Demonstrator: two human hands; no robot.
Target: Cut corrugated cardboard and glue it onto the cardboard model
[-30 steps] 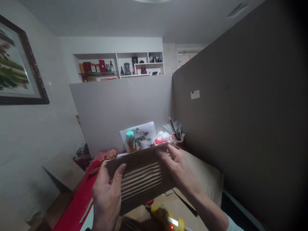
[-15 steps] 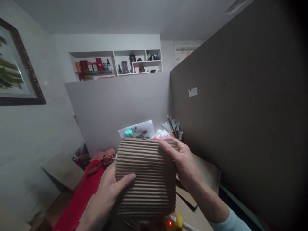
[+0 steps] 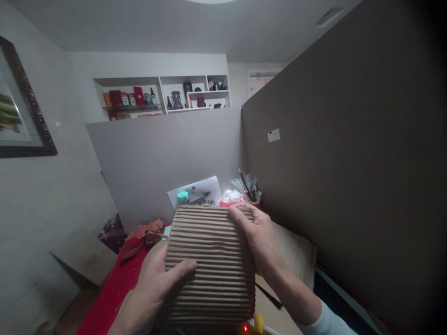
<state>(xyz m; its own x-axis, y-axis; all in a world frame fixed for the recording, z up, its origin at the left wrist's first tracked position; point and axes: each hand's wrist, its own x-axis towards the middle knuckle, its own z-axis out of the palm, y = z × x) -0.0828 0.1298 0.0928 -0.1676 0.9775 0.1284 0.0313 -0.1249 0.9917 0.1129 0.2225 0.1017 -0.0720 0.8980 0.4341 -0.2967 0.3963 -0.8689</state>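
Note:
A piece of corrugated cardboard [image 3: 213,265], its brown ridges running across, is held up in front of me. My left hand [image 3: 157,279] grips its left edge, thumb lying over the ridges and fingers hidden behind. At the upper right corner my right hand [image 3: 258,237] pinches the sheet, thumb on the front face. Below the cardboard's lower right corner shows part of a yellow tool [image 3: 257,323] with a small red light; its kind I cannot make out.
Behind the cardboard are a jar with a turquoise lid [image 3: 182,196], a printed sheet [image 3: 206,190], a red-and-white plastic bag [image 3: 232,197] and a cup of brushes [image 3: 248,188]. Grey panels [image 3: 167,158] stand at the back and right. Red cloth [image 3: 115,288] lies left.
My view has shifted slightly, tilting up and turning right. Both hands keep their hold on the cardboard, which sits a little lower in view.

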